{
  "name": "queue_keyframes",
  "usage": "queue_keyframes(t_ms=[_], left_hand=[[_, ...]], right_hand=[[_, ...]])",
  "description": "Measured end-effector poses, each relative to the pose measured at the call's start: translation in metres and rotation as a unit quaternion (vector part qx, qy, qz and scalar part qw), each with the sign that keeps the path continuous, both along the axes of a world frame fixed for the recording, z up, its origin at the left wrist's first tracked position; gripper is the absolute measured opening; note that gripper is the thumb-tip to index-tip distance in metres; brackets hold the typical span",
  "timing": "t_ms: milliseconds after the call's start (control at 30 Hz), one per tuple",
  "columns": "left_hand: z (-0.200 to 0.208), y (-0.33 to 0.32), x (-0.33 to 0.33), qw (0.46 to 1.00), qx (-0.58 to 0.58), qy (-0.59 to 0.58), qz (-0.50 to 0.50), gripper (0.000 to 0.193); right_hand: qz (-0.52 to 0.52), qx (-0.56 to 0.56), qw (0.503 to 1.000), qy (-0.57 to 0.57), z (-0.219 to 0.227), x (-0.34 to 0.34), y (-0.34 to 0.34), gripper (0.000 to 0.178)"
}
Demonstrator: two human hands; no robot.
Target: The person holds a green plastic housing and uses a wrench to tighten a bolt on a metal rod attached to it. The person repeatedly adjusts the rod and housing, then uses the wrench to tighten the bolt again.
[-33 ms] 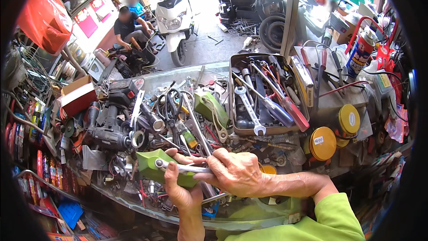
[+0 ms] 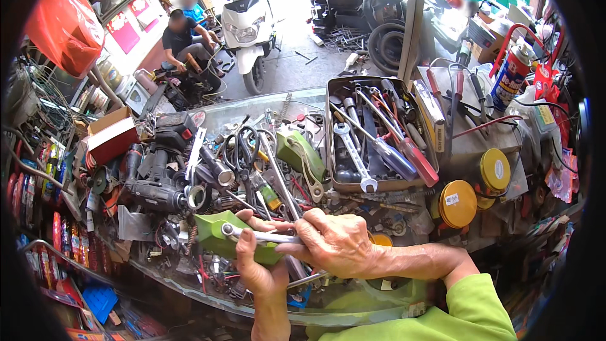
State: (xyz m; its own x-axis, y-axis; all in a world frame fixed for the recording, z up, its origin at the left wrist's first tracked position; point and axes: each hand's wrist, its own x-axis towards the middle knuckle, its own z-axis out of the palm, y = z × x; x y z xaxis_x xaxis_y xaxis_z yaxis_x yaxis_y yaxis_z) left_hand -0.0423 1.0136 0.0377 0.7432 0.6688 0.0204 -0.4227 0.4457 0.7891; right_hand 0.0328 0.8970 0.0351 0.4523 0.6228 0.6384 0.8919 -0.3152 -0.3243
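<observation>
My left hand (image 2: 257,265) is closed around an angular green part (image 2: 218,230), its thumb up against the near side. Along its top lies a silver metal bar (image 2: 265,237) with a round end at the part's left. I cannot tell whether this bar is a wrench or a lever fixed to the part. My right hand (image 2: 334,243) grips the bar's other end, and its fingers hide that end. Just beyond my hands, a similar green part (image 2: 298,153) with a metal arm rests among the tools. Black-handled scissors (image 2: 245,151) lie to its left.
A metal tray (image 2: 341,184) of screwdrivers and wrenches stands beyond my right hand. A dark power drill (image 2: 158,183) lies at left. Yellow round tins (image 2: 457,204) and a spray can (image 2: 512,72) are at right. Past the glass counter, a person (image 2: 183,41) sits near a white scooter (image 2: 243,25).
</observation>
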Motion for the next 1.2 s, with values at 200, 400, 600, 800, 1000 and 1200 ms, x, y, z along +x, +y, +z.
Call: queue_keyframes(t_ms=[200,400,600,800,1000,1200], left_hand=[[-0.008,-0.007,0.0,0.998,-0.011,-0.023,-0.052,0.039],[-0.01,-0.005,-0.003,0.998,-0.041,0.039,-0.039,0.035],[-0.01,-0.007,0.001,0.993,-0.077,-0.007,-0.092,0.024],[-0.014,-0.005,-0.001,0.99,-0.091,-0.021,-0.102,0.023],[-0.01,-0.007,0.003,0.991,-0.069,-0.03,-0.11,0.026],[0.017,-0.01,0.021,0.986,-0.095,0.086,-0.103,0.024]], right_hand=[[-0.013,0.014,1.0,0.002,0.004,0.003,-0.001,0.035],[0.006,0.001,1.0,-0.015,0.004,0.009,-0.002,0.041],[-0.009,0.039,0.997,-0.061,0.001,0.019,-0.001,0.039],[-0.03,0.036,0.998,-0.036,0.007,0.015,-0.001,0.042],[-0.031,0.02,0.999,-0.024,0.007,0.016,-0.006,0.042],[-0.046,0.058,0.997,-0.003,0.002,0.028,-0.011,0.035]])
